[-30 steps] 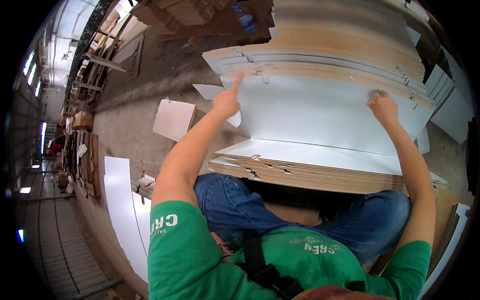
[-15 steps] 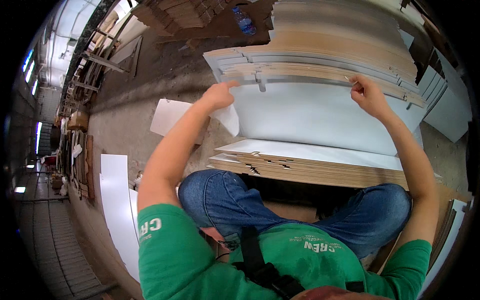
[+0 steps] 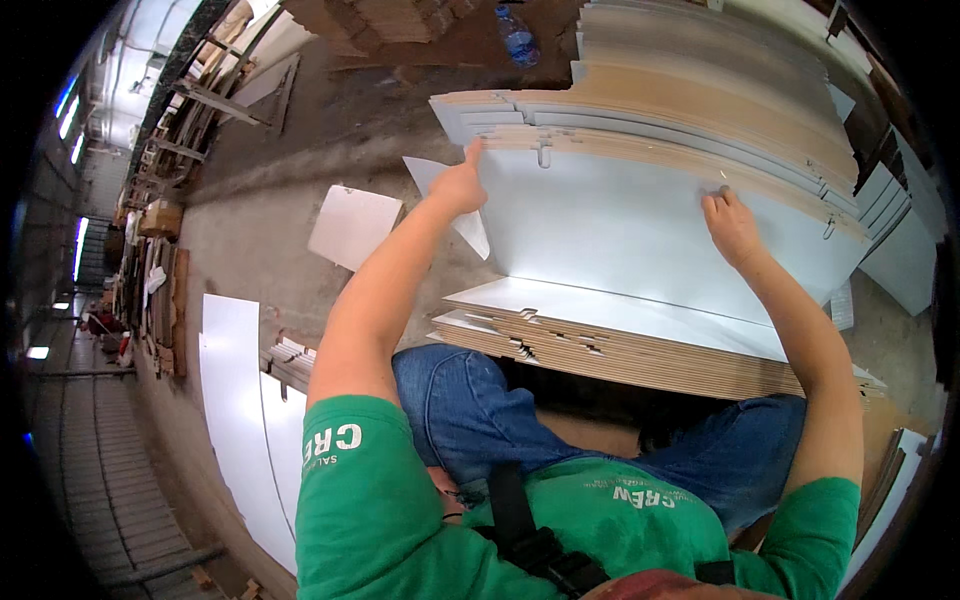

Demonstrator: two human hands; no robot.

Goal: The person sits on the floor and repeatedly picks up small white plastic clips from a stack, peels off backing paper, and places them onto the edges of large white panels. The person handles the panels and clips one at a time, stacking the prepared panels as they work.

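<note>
A white panel (image 3: 610, 215) leans on edge in front of me, against a row of upright boards (image 3: 690, 80). My left hand (image 3: 459, 187) is at its upper left corner, index finger stretched to the edge. The other fingers are curled on a thin white sheet (image 3: 471, 236), paper or cloth, that hangs below and sticks out behind the hand. Near the panel's upper right part, my right hand (image 3: 732, 226) is closed in a pinch; a tiny bright sliver shows at its fingertips, too small to name. A stack of white-faced boards (image 3: 620, 350) lies between the panel and my knees.
A pale square board (image 3: 354, 226) lies on the floor to the left, with long white panels (image 3: 230, 390) nearer to me. A blue plastic bottle (image 3: 517, 38) lies beyond the boards. More white boards (image 3: 900, 250) lean at the right.
My left index finger has swung from pointing right to pointing up at the panel's edge. My right hand has moved down a little from the upper edge. The view has shifted slightly.
</note>
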